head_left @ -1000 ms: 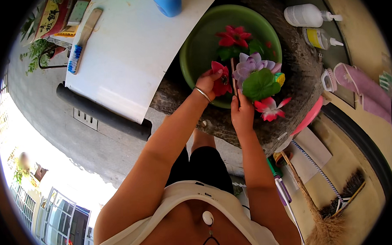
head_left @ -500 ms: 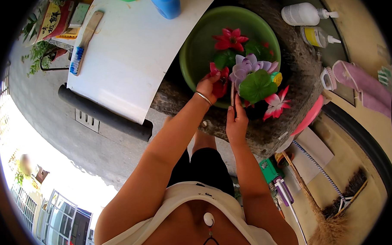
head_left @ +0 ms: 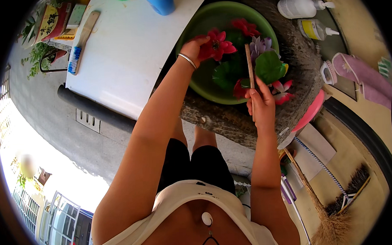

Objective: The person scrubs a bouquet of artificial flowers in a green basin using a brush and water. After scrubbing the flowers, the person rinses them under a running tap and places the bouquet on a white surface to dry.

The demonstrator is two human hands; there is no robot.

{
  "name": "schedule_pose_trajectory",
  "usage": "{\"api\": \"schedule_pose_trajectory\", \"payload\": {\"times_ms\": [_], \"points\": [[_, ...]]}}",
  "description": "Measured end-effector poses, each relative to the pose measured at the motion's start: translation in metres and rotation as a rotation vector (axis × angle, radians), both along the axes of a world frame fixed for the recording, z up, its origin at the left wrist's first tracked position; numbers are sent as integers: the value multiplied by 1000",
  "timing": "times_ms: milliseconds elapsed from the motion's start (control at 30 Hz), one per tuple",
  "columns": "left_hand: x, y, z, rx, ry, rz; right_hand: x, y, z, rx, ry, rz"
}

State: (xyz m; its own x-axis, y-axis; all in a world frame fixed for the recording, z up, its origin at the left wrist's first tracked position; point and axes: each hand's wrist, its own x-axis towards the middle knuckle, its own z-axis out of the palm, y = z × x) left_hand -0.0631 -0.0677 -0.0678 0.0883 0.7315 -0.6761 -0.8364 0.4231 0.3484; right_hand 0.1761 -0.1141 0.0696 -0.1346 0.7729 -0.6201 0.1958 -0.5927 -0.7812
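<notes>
The red artificial flower [head_left: 217,45] sits at the near-left side of the green basin [head_left: 194,81], lifted a little above the other blooms, and the left hand [head_left: 196,48] is closed around its base, a silver bangle [head_left: 187,61] on the wrist. The thin wooden stick [head_left: 249,73] stands nearly upright over the basin's right half, pinched in the right hand [head_left: 259,104], whose fingers wrap its lower end at the basin's rim.

In the basin lie a pale purple flower [head_left: 258,47], broad green leaves [head_left: 269,67], a second red bloom [head_left: 246,26] at the far side and a pink one [head_left: 282,86] spilling over the right rim. The basin rests on a rough stone bench [head_left: 230,121]; a white board [head_left: 128,51] lies to its left with a scrubbing brush [head_left: 82,43] at its far edge.

By the look of it, the step in hand is sorting the flowers: one bloom picked out while the stick is held ready. A next move would call for bringing flower and stick together, which needs the bloom's base turned toward the stick's upper tip and a steady right-hand grip. Two white squeeze bottles [head_left: 302,6] stand beyond the basin, a straw broom [head_left: 324,213] lies on the floor at right.
</notes>
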Motion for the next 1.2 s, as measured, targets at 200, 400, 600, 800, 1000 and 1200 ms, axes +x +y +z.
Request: {"api": "schedule_pose_trajectory", "payload": {"times_ms": [200,400,600,800,1000,1200], "points": [[-7,15,9,114,90,-17,-13,-35,-7,131,-431,649],[3,9,-11,107,285,90,-59,-31,-123,747,-784,891],[9,-25,4,-231,-71,68,-43,-33,-121,747,-694,787],[25,-47,-16,-176,-168,46,-12,-67,-25,287,-557,732],[35,-45,-28,-377,-107,157,-51,-78,-21,440,-622,602],[36,-59,-49,-278,-109,101,-70,-44,-76,735,-790,528]]}}
